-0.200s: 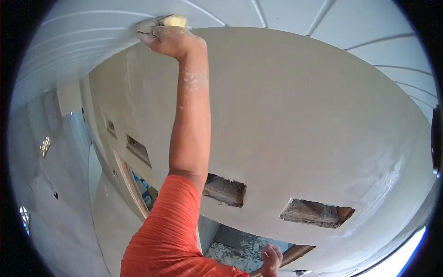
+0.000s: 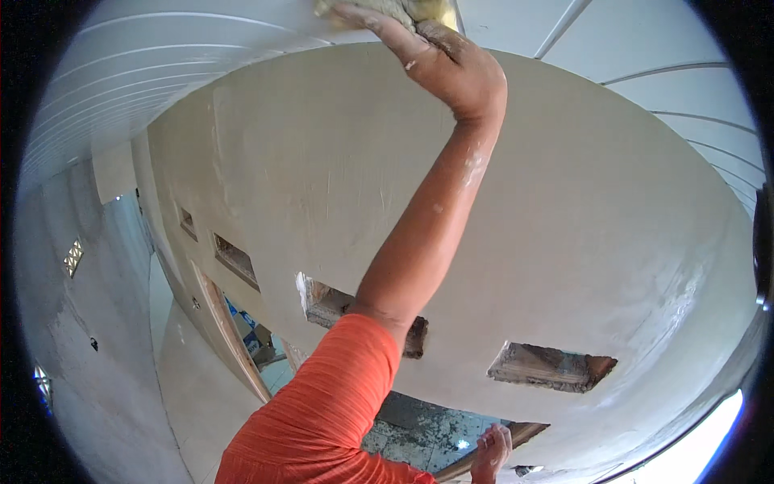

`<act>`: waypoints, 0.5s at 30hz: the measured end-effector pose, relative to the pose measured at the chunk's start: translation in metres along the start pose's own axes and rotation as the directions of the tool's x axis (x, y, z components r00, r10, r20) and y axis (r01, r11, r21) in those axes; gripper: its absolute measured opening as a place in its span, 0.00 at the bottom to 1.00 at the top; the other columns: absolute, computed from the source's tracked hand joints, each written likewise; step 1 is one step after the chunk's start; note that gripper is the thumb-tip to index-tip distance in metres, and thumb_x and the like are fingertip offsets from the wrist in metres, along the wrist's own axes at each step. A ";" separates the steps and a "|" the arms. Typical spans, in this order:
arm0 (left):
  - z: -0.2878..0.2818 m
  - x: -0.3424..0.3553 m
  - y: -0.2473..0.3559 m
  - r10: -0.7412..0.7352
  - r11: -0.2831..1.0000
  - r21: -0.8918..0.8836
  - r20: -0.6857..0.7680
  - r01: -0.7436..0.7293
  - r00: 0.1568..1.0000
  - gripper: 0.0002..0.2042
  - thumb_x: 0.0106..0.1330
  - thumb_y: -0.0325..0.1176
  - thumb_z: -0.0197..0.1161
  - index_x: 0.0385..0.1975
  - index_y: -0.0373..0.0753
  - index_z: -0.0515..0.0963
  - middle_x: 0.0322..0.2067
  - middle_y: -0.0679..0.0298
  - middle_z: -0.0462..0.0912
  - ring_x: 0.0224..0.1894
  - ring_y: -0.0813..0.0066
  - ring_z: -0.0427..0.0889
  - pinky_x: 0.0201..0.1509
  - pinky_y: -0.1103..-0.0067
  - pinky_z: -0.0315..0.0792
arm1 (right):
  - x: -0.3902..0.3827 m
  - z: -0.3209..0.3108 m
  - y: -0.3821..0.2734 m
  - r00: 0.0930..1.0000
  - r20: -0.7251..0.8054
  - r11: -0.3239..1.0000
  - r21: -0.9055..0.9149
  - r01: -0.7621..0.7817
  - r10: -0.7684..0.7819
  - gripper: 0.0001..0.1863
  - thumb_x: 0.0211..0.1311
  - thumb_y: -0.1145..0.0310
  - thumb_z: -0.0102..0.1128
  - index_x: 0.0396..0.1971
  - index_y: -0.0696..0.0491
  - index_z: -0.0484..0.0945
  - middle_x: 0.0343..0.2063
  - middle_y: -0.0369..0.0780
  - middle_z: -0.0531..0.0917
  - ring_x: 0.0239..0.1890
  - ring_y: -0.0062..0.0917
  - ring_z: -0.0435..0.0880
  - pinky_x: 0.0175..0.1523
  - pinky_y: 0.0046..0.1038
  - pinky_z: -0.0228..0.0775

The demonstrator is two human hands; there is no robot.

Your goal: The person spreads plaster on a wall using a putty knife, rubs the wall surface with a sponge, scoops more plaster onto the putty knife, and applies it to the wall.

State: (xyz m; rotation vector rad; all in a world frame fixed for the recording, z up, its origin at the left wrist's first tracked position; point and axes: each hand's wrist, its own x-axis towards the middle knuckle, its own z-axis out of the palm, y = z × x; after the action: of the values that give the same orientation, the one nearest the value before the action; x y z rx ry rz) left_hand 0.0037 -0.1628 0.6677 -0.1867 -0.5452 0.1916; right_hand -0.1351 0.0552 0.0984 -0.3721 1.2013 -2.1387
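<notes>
My left arm, in an orange sleeve, reaches up across a smooth beige wall (image 2: pixel 564 177). My left hand (image 2: pixel 459 68), bent back at the wrist and dusted with pale residue, presses a yellow sponge (image 2: pixel 435 11) smeared with grey up near the white ceiling panels (image 2: pixel 201 36). The top picture edge cuts off part of the sponge and fingers. Low on the right, my right hand (image 2: pixel 490 453) shows loosely bent fingers, slightly apart, with nothing visible in them. It is beside a wooden edge (image 2: pixel 528 436) at the top of an opening in the wall.
A rough rectangular hole (image 2: pixel 552 367) is cut in the wall on the right; another hole (image 2: pixel 326 302) is partly behind my arm. Smaller recesses (image 2: pixel 235 262) and a wood-framed doorway (image 2: pixel 234 331) lie leftward. A grey wall (image 2: pixel 97 323) stands far left; bright light (image 2: pixel 701 444) enters lower right.
My left hand has swept rightward along the top of the wall with the sponge, and the arm now leans right. The fingers of my right hand have loosened and risen slightly.
</notes>
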 end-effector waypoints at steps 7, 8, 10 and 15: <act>-0.002 0.020 0.012 -0.336 0.902 -0.283 0.016 0.326 0.942 0.33 0.69 0.20 0.38 0.72 0.34 0.34 0.70 0.41 0.42 0.72 0.55 0.52 0.77 0.69 0.46 | -0.016 0.021 -0.016 1.000 0.016 0.998 0.061 -0.012 0.011 0.03 0.62 0.69 0.58 0.30 0.51 0.74 0.23 0.32 0.75 0.25 0.15 0.73 0.29 0.17 0.65; -0.005 0.026 0.021 -0.244 0.911 -0.338 0.019 0.236 0.970 0.33 0.68 0.20 0.38 0.72 0.35 0.34 0.71 0.42 0.41 0.71 0.56 0.52 0.77 0.69 0.47 | -0.023 0.020 -0.013 1.000 0.020 0.998 0.059 -0.021 0.020 0.03 0.62 0.69 0.58 0.30 0.51 0.74 0.23 0.32 0.75 0.25 0.15 0.73 0.29 0.17 0.65; -0.005 0.007 -0.003 -0.180 0.966 -0.191 -0.022 0.173 0.983 0.33 0.67 0.19 0.38 0.71 0.32 0.33 0.71 0.42 0.39 0.73 0.54 0.48 0.78 0.69 0.41 | -0.025 0.012 -0.003 0.998 0.056 0.993 0.111 -0.044 0.038 0.03 0.62 0.69 0.58 0.30 0.51 0.74 0.23 0.33 0.75 0.25 0.16 0.73 0.29 0.17 0.65; -0.010 0.015 0.035 -0.146 0.946 -0.271 0.125 0.175 0.981 0.34 0.66 0.19 0.36 0.70 0.28 0.30 0.71 0.40 0.36 0.74 0.49 0.38 0.78 0.67 0.33 | -0.031 -0.013 0.013 0.988 0.100 0.951 -0.275 0.137 -0.114 0.03 0.56 0.77 0.58 0.31 0.56 0.76 0.25 0.35 0.69 0.29 0.29 0.70 0.38 0.33 0.69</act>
State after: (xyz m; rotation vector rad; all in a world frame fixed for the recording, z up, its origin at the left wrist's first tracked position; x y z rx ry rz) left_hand 0.0173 -0.1274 0.6585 -0.4092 -0.6876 -0.0372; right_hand -0.1130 0.0793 0.0823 -0.6725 1.4721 -2.0358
